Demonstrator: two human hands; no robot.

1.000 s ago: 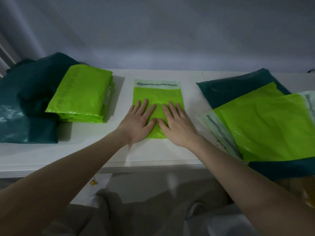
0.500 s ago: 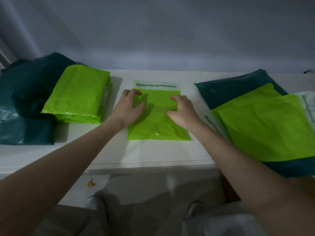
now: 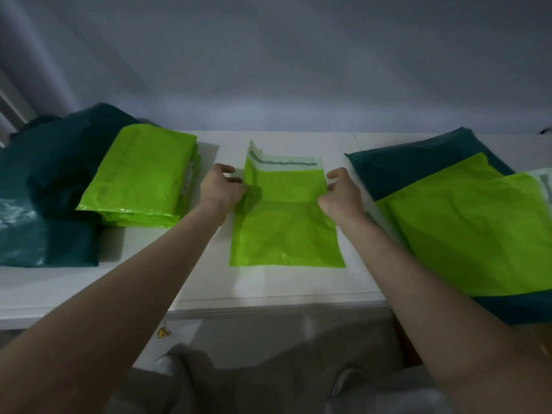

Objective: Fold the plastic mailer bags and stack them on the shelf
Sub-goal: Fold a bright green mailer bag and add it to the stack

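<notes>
Hands moved outward — left hand [image 3: 222, 189], right hand [image 3: 340, 194] pinch lime mailer [image 3: 286, 231] edges, flap lifted.

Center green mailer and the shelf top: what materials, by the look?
Green mailer: thin plastic film, probably poly, slightly glossy; it creases softly and lifts limp in the left hand and right hand. Shelf: white, smooth, matte board, likely laminate or painted.

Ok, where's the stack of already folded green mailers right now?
In the head view the folded green stack sits on the white shelf, left of the left hand and leaning on the dark teal bags.
</notes>
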